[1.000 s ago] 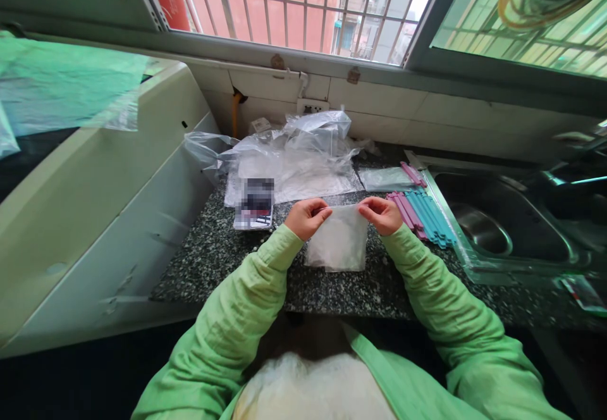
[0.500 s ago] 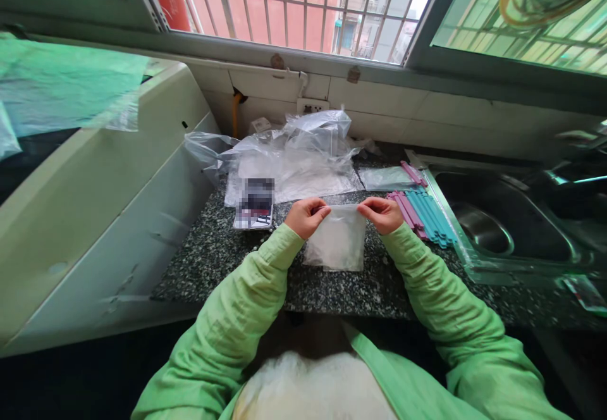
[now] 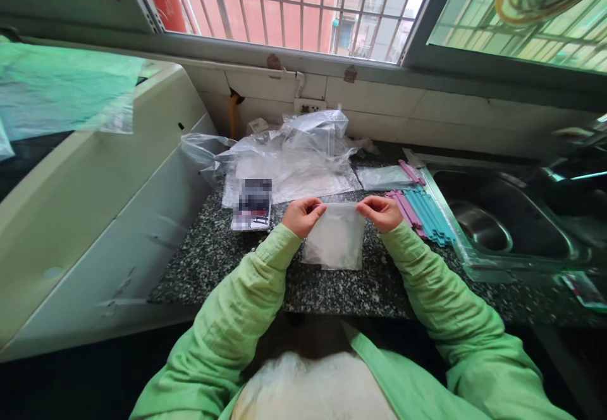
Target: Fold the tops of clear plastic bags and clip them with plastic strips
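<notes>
A small clear plastic bag [image 3: 334, 240] hangs by its top edge between my hands, low over the speckled stone counter [image 3: 227, 259]. My left hand [image 3: 303, 216] pinches the bag's upper left corner. At the upper right corner, my right hand [image 3: 382, 212] pinches it with thumb and fingers. Just beyond my right hand lie pink strips [image 3: 405, 210] and turquoise strips [image 3: 430, 216], side by side in a row. To the left of my left hand is a card or phone-like item [image 3: 253, 205], its face partly pixelated.
Crumpled clear plastic sheets [image 3: 303, 154] are heaped at the back, by a wall socket [image 3: 310, 105]. A flat clear packet [image 3: 385, 178] lies behind the strips. On the right is a metal sink [image 3: 478, 227]; at left stands a pale appliance [image 3: 156, 148].
The whole view has shifted slightly. Both hands keep their pinch on the bag, with hardly any movement.
</notes>
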`<state>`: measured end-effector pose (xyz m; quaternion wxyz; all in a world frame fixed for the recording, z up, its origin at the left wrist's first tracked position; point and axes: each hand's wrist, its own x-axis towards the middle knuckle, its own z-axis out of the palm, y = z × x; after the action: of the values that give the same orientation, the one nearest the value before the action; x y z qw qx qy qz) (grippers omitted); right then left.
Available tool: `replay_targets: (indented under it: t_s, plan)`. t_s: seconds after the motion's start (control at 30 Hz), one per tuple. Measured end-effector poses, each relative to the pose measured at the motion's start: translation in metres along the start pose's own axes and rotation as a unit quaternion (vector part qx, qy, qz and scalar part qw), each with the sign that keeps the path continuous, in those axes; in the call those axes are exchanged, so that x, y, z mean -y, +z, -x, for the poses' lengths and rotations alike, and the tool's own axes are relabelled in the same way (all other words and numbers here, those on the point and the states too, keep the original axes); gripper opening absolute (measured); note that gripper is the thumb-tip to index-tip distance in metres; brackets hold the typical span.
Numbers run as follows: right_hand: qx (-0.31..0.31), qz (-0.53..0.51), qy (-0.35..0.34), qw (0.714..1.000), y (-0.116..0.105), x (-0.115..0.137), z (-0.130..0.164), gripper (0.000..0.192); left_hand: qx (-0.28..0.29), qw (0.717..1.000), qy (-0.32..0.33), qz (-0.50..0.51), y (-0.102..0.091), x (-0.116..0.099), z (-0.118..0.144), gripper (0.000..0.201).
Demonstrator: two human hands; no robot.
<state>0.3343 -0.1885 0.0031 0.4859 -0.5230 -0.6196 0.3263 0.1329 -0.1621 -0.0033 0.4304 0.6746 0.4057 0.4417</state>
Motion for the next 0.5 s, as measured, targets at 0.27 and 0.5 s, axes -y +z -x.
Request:
replay_targets:
  t_s: [0.27, 0.5]
  plan:
    - [0.105, -0.019, 0.026, 0.994, -0.0055, 0.006, -0.0021, 0.039, 0.063, 0.998, 0.013, -0.005, 0.0017, 0.0, 0.0037, 0.024]
    - [0.103, 0.03, -0.004, 0.994, 0.0011, 0.0085, 0.0006, 0.035, 0.069, 0.997, 0.018, -0.013, 0.0018, -0.001, 0.0045, 0.026]
